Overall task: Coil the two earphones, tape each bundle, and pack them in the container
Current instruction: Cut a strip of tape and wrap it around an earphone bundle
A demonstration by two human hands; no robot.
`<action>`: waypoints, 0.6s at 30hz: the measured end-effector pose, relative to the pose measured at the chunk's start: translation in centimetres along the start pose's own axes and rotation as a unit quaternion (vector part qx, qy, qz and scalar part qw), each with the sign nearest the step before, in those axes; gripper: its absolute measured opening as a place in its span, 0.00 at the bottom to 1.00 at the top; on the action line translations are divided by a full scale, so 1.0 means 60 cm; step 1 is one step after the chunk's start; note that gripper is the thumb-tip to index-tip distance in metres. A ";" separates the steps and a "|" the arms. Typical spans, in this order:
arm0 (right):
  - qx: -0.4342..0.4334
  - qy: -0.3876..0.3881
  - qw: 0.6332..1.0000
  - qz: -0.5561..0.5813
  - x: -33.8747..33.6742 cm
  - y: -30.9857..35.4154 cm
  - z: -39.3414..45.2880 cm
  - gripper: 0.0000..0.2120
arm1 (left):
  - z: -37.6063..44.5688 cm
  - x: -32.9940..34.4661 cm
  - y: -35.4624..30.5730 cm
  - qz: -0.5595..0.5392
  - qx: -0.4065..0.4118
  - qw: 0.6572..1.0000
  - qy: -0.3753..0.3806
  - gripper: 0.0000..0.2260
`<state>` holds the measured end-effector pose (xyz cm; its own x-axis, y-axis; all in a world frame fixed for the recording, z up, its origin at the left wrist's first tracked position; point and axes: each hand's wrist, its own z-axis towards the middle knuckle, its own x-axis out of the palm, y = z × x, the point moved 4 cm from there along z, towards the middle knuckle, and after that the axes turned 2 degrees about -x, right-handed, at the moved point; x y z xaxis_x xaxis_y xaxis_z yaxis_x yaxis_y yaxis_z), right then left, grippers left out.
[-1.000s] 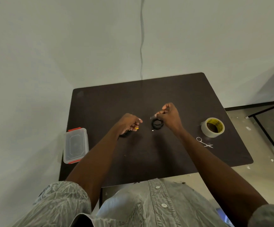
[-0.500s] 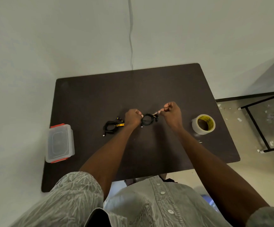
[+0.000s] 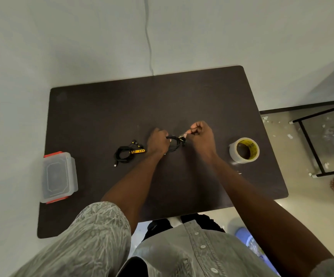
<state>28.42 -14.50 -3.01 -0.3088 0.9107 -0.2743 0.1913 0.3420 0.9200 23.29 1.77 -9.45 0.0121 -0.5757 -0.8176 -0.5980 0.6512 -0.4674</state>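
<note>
Head view, step: taping the black earphone coil at table centre; best to keep loops pinched flat while wrapping the strip tight.
Left hand: fingers curled shut on coil's 9 o'clock side.
Right hand: fingers pinched on a pale strip, likely tape, at coil's 2 o'clock.
Second earphone: 9 o'clock of hands.
Container: lidded, table's 8 o'clock.
Tape roll: 3 o'clock.

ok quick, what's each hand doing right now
Left hand: closed on the black earphone coil.
Right hand: closed, pinching something small at the same coil, probably a piece of tape; too small to tell.
</note>
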 end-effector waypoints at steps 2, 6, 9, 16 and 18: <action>-0.005 0.005 1.000 0.016 0.002 0.006 -0.005 0.14 | 0.000 0.004 0.001 0.010 -0.003 1.000 -0.008 0.07; -0.013 0.007 0.999 0.033 -0.001 0.012 -0.018 0.13 | -0.003 0.010 0.001 0.011 -0.008 1.000 -0.003 0.06; -0.019 -0.003 1.000 0.020 -0.001 0.016 -0.025 0.13 | -0.004 0.006 0.013 -0.126 -0.064 0.990 -0.004 0.02; -0.017 -0.004 1.000 0.018 0.003 0.014 -0.040 0.13 | -0.038 -0.023 0.012 -0.481 -0.143 0.856 0.121 0.07; -0.022 0.003 1.000 0.015 0.004 0.020 -0.048 0.11 | -0.046 -0.044 0.010 -0.494 -0.141 0.846 0.143 0.05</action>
<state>25.86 -14.54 -1.17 -0.3084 0.9190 -0.2455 0.1597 0.3045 0.9391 20.71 2.32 -6.65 0.4474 -0.8923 0.0595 -0.5769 -0.3389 -0.7432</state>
